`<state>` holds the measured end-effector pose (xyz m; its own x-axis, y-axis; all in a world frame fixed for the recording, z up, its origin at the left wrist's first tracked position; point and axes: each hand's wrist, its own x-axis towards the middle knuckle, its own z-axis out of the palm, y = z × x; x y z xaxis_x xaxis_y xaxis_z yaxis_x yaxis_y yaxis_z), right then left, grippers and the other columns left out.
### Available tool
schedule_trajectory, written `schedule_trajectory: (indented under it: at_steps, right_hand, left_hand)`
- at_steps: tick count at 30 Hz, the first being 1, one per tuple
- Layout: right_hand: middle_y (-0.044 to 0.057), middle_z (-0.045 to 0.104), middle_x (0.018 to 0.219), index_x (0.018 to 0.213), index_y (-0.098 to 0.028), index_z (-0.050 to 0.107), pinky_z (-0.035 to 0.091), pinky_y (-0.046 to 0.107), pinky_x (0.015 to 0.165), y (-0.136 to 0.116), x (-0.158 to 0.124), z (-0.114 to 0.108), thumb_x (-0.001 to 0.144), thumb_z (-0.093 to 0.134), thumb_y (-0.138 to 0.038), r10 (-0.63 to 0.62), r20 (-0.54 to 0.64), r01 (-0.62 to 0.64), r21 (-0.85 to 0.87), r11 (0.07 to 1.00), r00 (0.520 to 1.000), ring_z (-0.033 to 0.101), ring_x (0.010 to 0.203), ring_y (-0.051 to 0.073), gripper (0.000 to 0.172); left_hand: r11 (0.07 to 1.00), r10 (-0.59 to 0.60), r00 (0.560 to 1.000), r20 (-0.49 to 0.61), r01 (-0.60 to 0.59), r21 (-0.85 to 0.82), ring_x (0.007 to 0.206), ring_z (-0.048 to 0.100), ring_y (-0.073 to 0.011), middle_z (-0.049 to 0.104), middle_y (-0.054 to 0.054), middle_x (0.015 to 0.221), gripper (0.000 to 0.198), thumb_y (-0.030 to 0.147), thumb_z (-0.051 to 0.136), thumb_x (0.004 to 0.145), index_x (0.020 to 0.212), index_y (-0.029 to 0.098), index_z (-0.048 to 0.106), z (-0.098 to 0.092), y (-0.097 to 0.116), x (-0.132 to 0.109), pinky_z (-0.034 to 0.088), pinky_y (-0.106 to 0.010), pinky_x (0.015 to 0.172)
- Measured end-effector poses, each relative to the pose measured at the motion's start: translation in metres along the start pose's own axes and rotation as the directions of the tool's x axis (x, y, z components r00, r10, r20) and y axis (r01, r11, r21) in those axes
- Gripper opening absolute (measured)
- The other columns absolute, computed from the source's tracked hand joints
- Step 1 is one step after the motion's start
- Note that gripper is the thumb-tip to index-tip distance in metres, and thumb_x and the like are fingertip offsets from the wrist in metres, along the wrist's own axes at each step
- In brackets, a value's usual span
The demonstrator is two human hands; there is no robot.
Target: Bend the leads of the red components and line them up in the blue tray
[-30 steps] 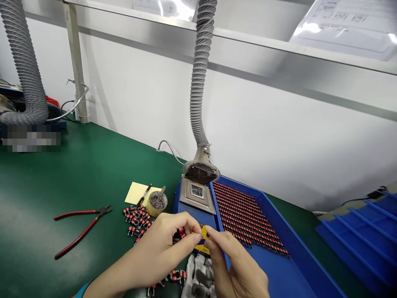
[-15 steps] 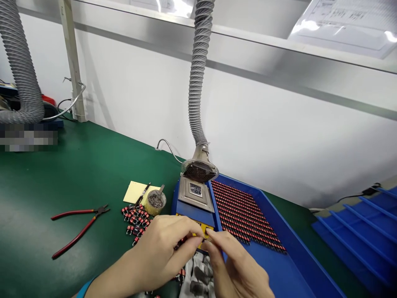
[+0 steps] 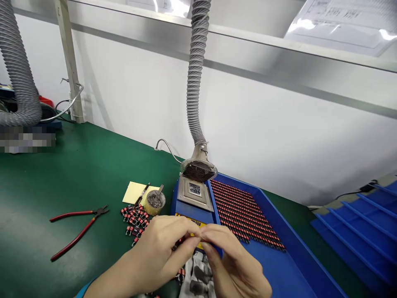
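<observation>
many red-black parts (image 3: 245, 213) line the blue tray (image 3: 279, 269); both hands' (image 3: 156, 250) (image 3: 238, 260) fingers (image 3: 182, 250) pinch something indistinct (image 3: 202, 239).

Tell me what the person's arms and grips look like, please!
The left grip and right grip are bare: no gloves or rings show. At the picture's bottom edge, the left forearm has a bright blue trim, maybe a sleeve or band. The right forearm is out of view.

Slender piece (image 3: 202, 239) between fingertips (image 3: 195, 241), mostly hidden, red-and-black parts (image 3: 135, 217) loosely heaped, others (image 3: 245, 211) neatly rowed
</observation>
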<state>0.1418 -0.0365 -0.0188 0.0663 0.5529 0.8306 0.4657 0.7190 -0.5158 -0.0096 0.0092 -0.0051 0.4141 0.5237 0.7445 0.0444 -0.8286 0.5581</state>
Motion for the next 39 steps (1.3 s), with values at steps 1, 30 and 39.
schedule_trajectory:
  at_steps: [1,30,39]
  right_hand:
    - [0.003,0.069,0.086,0.105,-0.022,0.067,0.052,0.028,0.074,0.0001,-0.001,0.0007,0.079,0.061,0.005,-0.072,-0.001,0.072,-0.076,0.995,0.997,0.065,0.083,0.017,0.038]
    - [0.001,0.069,0.078,0.095,-0.025,0.07,0.05,0.026,0.069,0.0005,-0.0029,-0.0006,0.082,0.066,-0.008,0.171,0.005,-0.17,0.151,0.974,0.985,0.064,0.075,0.015,0.022]
    - [-0.006,0.04,0.04,0.058,-0.02,0.05,0.037,0.023,0.044,-0.0047,-0.0052,0.0068,0.094,0.049,-0.039,0.632,0.311,-0.687,0.506,0.522,0.71,0.045,0.039,0.011,0.041]
  left_hand:
    - [0.999,0.02,1.0,-0.004,-0.02,0.029,0.065,0.058,-0.0083,0.067,0.001,0.075,0.013,0.012,0.047,0.094,0.087,0.017,0.058,0.0003,-0.0001,-0.0001,0.043,-0.016,0.063]
    - [0.986,0.092,0.996,-0.006,-0.09,0.141,0.059,0.054,-0.0076,0.063,0.003,0.068,0.022,0.017,0.04,0.098,0.083,0.017,0.055,-0.0012,0.002,0.0017,0.041,-0.017,0.061]
    - [0.849,0.292,0.954,0.063,-0.289,0.442,0.046,0.038,-0.0128,0.049,0.002,0.052,0.037,0.013,0.031,0.097,0.071,0.017,0.055,0.0028,-0.0035,0.001,0.025,-0.029,0.046]
